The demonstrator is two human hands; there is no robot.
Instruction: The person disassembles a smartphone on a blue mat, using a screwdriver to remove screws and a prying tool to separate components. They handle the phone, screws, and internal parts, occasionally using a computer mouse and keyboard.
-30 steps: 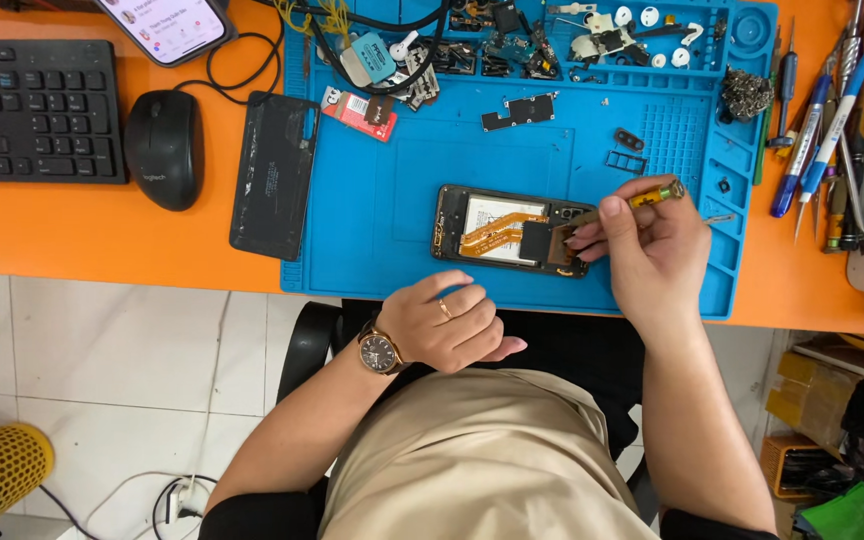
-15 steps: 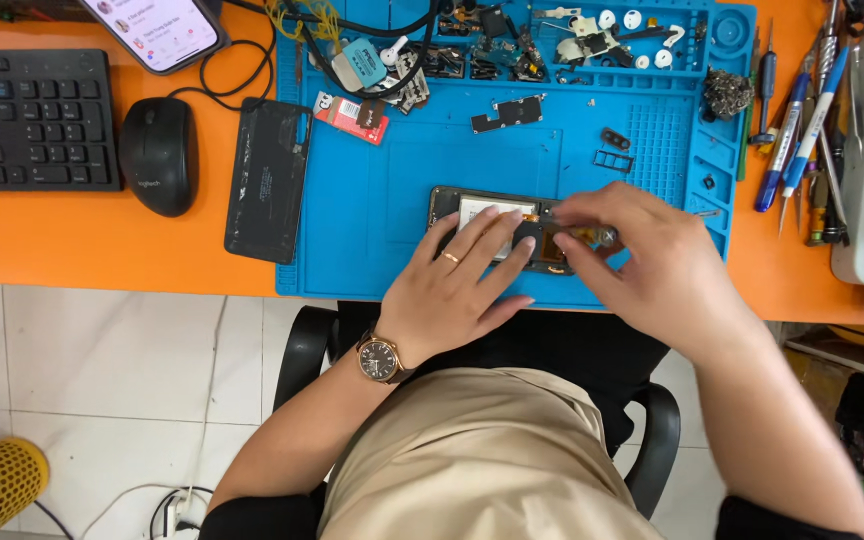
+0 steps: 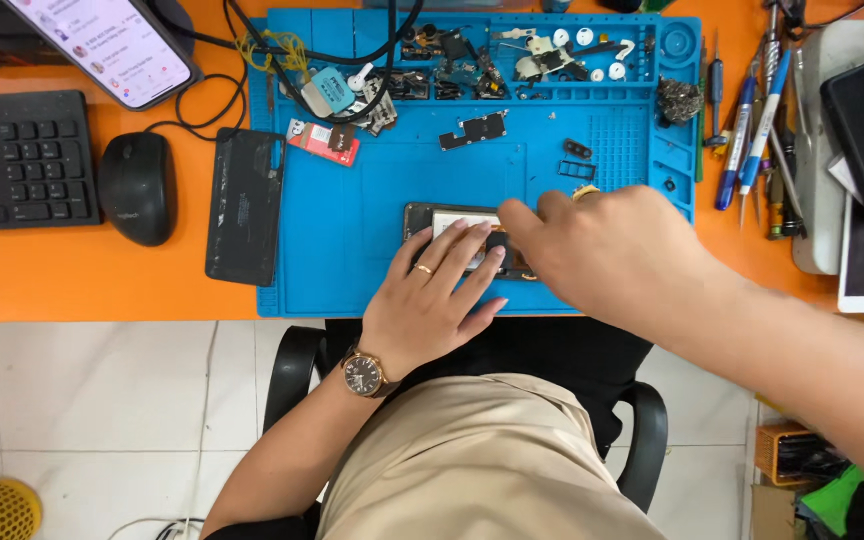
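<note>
Fingers of the left hand (image 3: 432, 300) lie spread and flat on an opened phone (image 3: 452, 235), pressing it against the blue mat (image 3: 352, 230). The phone lies near the mat's front edge, its long axis running left to right along that edge, open side up. The right hand (image 3: 612, 250) covers the phone's right end, fingertips bunched on a small dark part (image 3: 498, 240); its exact grip cannot be told. A black back cover (image 3: 244, 205) lies just left of the mat.
</note>
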